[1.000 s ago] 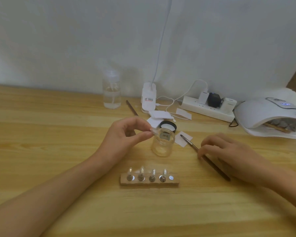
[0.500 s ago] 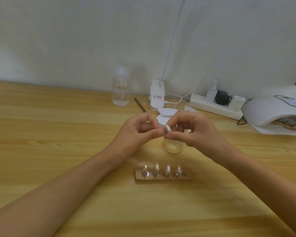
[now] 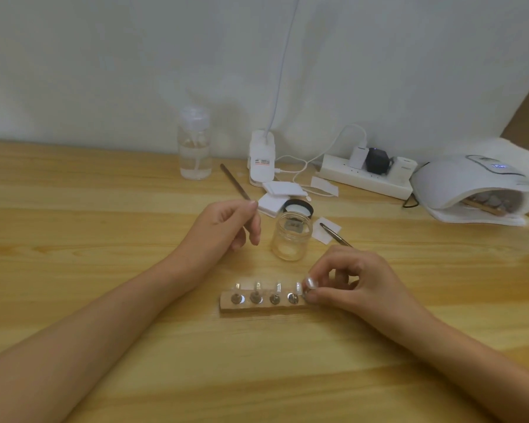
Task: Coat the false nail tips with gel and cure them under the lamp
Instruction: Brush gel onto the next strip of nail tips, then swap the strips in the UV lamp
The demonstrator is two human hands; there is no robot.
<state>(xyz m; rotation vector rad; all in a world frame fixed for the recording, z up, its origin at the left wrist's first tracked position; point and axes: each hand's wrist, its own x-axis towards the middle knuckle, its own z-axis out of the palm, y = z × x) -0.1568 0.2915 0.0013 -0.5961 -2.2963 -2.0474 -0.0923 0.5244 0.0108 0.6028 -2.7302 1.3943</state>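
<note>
Head view looks down on a wooden tabletop [image 3: 104, 245] where the right hand [image 3: 358, 282] pinches a false nail tip [image 3: 309, 283] between thumb and forefinger at the right end of a small wooden block [image 3: 257, 307]. Whether that tip is seated on the block cannot be told. Four more tips [image 3: 277, 287] stand upright in a row along the block on metal pegs. The left hand [image 3: 223, 227] hovers above the tabletop beyond the block, fingers loosely curled and gripping nothing that shows. An open glass jar [image 3: 290, 239] stands between the hands, its black lid [image 3: 298, 206] just behind it. A brush [image 3: 336, 235] lies to the right of the jar, its handle running under the right hand. The curing lamp [image 3: 458, 184] sits at the far right, display lit.
</note>
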